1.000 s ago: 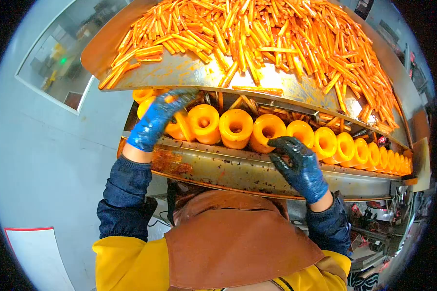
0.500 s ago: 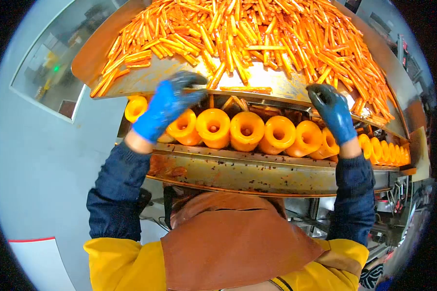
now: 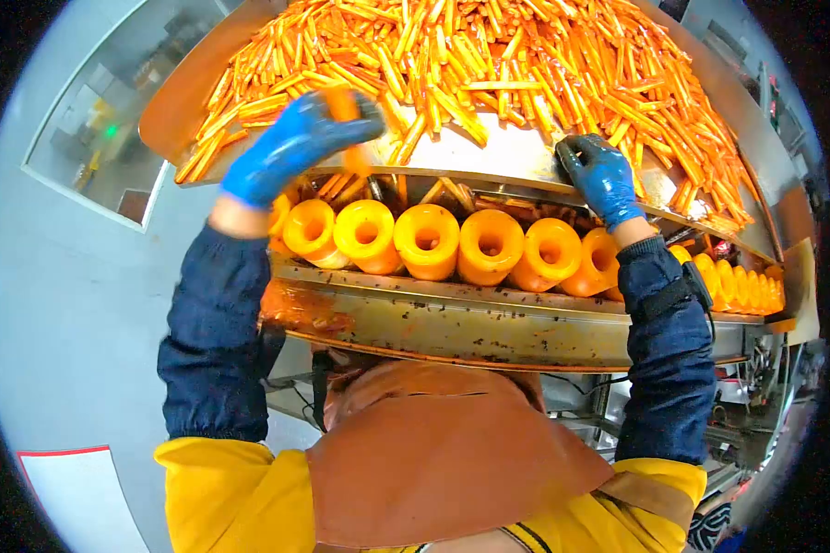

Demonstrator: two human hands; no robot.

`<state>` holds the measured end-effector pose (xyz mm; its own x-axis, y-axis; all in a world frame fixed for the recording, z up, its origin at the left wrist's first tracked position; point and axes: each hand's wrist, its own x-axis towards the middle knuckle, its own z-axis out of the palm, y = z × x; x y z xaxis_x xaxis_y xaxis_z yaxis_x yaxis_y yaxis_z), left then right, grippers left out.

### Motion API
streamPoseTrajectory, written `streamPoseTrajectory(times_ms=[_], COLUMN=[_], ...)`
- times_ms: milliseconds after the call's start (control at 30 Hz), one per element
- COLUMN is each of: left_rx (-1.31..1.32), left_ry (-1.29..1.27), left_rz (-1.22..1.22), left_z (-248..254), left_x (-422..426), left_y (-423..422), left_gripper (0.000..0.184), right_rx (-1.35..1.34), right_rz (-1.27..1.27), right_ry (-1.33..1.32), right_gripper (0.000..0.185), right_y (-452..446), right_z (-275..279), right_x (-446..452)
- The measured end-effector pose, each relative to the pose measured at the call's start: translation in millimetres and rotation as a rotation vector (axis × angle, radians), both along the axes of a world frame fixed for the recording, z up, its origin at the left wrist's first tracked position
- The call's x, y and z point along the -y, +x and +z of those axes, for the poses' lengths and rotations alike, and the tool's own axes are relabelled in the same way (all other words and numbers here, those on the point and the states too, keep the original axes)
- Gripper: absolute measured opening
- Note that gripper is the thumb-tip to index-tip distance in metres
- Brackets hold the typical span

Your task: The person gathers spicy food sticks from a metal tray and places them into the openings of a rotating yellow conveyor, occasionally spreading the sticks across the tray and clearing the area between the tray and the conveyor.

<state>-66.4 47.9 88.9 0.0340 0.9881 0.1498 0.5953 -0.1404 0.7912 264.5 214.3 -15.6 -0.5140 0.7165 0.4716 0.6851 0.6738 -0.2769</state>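
My left hand [image 3: 300,143], in a blue glove with dark wet fingertips, is raised over the left part of the metal tray's front edge [image 3: 470,175]. Its fingers are closed round an orange stick [image 3: 346,115], which points down and is blurred. Below it runs a row of orange cups with round holes [image 3: 427,241]. My right hand [image 3: 599,175], gloved the same way, rests by the tray's front edge, fingers bent together beside the pile of orange sticks [image 3: 526,64]; whether they hold anything is hidden.
A metal trough [image 3: 415,324] with dark specks runs in front of the cups, with reddish residue at its left end. Loose sticks [image 3: 452,192] lie behind the cups. A window [image 3: 111,120] is at the upper left.
My left hand has risen from the cups and now grips a stick. My right hand has moved from the cups up to the tray edge. The cups have shifted along the row.
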Motion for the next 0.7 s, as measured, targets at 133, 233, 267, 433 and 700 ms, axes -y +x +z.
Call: streamPoseTrajectory(times_ms=[133,233,267,433,700], left_rx=[0.085,-0.134,-0.209,-0.608,-1.389], left_ry=[-0.123,-0.374,-0.208,0.218,0.399], left_rz=[0.126,0.005,-0.075,0.053,-0.572], left_z=[-36.3,-57.3,-58.5,-53.8,-61.8], left_x=[57.1,71.2,66.9,-14.2,-137.4], left_y=[-50.5,-57.3,-57.1,-36.0,48.0], left_gripper=[0.024,0.031,0.033,0.050,0.051], right_rx=[0.008,0.035,0.019,0.009,-0.011], right_rz=[-0.037,-0.067,-0.064,-0.086,-0.122], right_ry=[0.057,0.052,0.058,0.058,0.054], right_gripper=[0.029,0.030,0.030,0.032,0.032], right_y=[-3.5,-5.1,-5.5,-4.9,-6.5], right_z=[-3.3,-1.9,-1.9,-3.4,-1.3], right_x=[1.3,1.6,1.7,0.5,1.9])
